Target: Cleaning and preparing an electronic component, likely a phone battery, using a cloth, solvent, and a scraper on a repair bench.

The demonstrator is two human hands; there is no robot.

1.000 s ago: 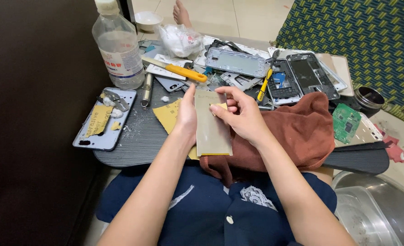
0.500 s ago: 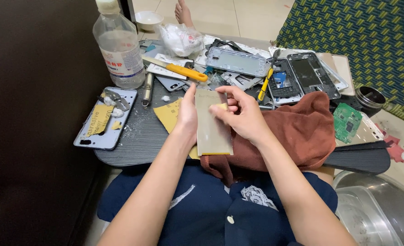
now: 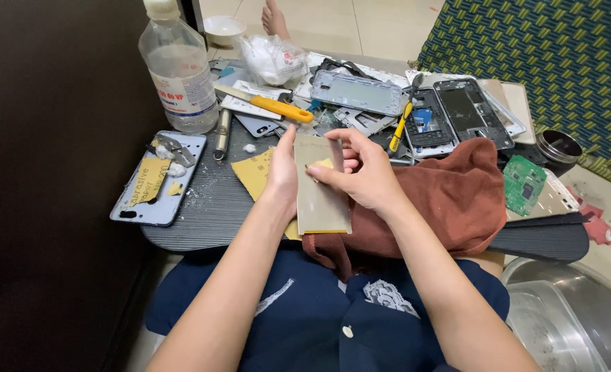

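Grey-beige and flat, a thin rectangular panel (image 3: 321, 187) sits at the centre of the frame, held upright-ish over the near edge of the dark worktop (image 3: 202, 213). The left hand (image 3: 283, 176) backs it along its left edge with the palm and fingers behind; the right hand (image 3: 360, 172) is closed on its upper right, thumb and fingertips pinching at something small on the panel's face, too small to make out. Both hands are thus wrapped on the panel, neither one spread wide.

As a judgement, the work on the panel looks to be midway: its face appears mostly bare and smooth, yet the pinching fingers suggest a bit of residue or film is not yet off.

A piece of yellow sandpaper (image 3: 254, 172) lies on the worktop just behind the left hand, and a rust-brown cloth (image 3: 450, 200) lies under the right wrist. At left lies a phone back cover (image 3: 155, 180) with scraps on it; in the upper left stands a clear plastic bottle (image 3: 178, 72). A yellow-handled knife (image 3: 271, 107) and opened phone frames (image 3: 416, 103) crowd the upper middle.
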